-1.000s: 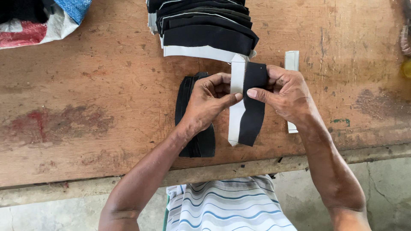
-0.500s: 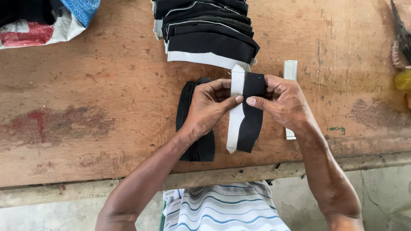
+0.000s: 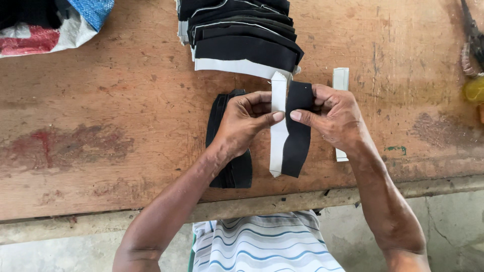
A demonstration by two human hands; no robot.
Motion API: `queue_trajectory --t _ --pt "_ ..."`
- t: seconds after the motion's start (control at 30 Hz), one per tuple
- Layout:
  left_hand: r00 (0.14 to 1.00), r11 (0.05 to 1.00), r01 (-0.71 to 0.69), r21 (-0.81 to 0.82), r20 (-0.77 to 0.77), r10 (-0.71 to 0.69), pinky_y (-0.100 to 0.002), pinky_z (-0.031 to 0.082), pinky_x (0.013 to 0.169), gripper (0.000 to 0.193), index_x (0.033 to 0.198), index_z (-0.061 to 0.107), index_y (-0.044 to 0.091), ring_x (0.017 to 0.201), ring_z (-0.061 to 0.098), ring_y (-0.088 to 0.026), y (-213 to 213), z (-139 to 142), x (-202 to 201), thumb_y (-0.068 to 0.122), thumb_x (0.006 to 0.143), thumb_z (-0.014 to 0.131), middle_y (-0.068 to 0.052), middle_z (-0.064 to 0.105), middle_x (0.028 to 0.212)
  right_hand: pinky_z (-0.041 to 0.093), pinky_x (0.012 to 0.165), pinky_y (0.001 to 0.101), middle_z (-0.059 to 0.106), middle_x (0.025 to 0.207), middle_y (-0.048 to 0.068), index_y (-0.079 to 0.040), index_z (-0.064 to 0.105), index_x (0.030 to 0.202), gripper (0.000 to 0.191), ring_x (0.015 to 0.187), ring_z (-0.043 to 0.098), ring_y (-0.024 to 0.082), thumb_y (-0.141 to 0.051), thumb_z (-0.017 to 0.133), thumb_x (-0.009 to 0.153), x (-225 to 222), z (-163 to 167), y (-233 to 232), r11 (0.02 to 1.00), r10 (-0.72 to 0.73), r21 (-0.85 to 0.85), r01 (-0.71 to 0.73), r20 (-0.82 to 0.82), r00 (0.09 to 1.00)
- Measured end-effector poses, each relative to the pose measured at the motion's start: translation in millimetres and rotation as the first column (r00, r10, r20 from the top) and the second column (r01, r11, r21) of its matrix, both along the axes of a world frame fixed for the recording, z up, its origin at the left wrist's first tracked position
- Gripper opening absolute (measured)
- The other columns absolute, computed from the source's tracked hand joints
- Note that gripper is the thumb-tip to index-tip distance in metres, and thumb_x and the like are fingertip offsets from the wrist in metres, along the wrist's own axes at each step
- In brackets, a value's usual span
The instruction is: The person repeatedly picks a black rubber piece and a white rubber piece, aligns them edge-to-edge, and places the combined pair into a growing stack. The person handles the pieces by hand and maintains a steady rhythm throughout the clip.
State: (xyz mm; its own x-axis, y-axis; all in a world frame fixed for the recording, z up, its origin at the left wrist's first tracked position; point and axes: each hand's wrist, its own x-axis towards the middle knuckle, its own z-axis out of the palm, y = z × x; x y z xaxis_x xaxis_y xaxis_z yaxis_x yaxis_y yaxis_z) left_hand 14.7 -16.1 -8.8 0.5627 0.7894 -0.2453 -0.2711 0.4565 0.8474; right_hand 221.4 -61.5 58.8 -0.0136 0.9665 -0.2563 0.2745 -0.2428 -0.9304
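Observation:
My left hand point(image 3: 247, 121) pinches a long white strip point(image 3: 278, 141) near its upper part. My right hand point(image 3: 335, 118) grips a black curved strip point(image 3: 297, 141) that lies right beside the white one, their edges touching. Both strips hang down over the wooden table point(image 3: 101, 126). Under my left wrist lies a small stack of black curved strips point(image 3: 237, 168). A narrow white strip point(image 3: 341, 80) lies on the table behind my right hand, partly hidden by it.
A fanned pile of black pieces with white edges point(image 3: 242, 40) sits at the table's far middle. A woven bag with blue and red cloth point(image 3: 50, 25) lies at the far left. A brush point(image 3: 471, 50) and a yellow object point(image 3: 475, 89) are at the right edge.
The two strips stay pinched in my hands; the view has shifted slightly and my hands have barely moved.

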Motion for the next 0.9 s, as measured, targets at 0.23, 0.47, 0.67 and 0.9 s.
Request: queue_trajectory --t 0.23,0.47,0.67,0.9 --pt "0.998 1.0 -0.004 0.031 -0.069 0.006 -0.031 0.066 0.087 0.036 0.118 0.071 0.0 0.094 0.074 -0.014 1 1 -1 0.008 0.084 0.082 -0.011 0.077 0.102 0.063 0.074 0.0239 0.077 0.098 0.01 0.001 0.07 0.118 0.032 0.089 0.073 0.011 -0.007 0.079 0.088 -3 -2 -3 0.997 -0.045 0.056 0.044 0.012 0.999" --pt "0.998 0.981 0.027 0.191 -0.069 -0.015 -0.029 0.065 0.091 0.031 0.118 0.072 0.0 0.098 0.075 -0.013 -1 3 -3 0.007 0.089 0.08 -0.009 0.078 0.106 0.063 0.074 0.0226 0.077 0.096 0.01 0.002 0.07 0.115 0.029 0.087 0.072 0.009 -0.007 0.079 0.088 -8 -2 -4 0.999 -0.027 0.04 0.025 0.05 0.998" --pt "0.99 0.96 0.101 0.261 -0.123 -0.071 -0.029 0.066 0.089 0.032 0.119 0.071 0.001 0.097 0.075 -0.012 1 5 -6 0.005 0.088 0.079 -0.007 0.078 0.105 0.062 0.067 0.0232 0.078 0.089 0.006 -0.003 0.076 0.108 0.025 0.077 0.072 0.009 -0.009 0.08 0.085 1 12 2 0.991 0.108 -0.098 -0.09 0.201 0.974" --pt "0.998 0.989 -0.05 0.136 -0.037 0.055 -0.029 0.066 0.089 0.028 0.116 0.071 0.0 0.096 0.074 -0.012 -1 7 -2 0.003 0.089 0.079 -0.008 0.077 0.104 0.059 0.069 0.0235 0.076 0.092 0.007 -0.002 0.077 0.107 0.022 0.08 0.069 0.009 -0.011 0.081 0.087 -4 1 -2 1.0 -0.02 0.026 0.017 0.127 0.992"
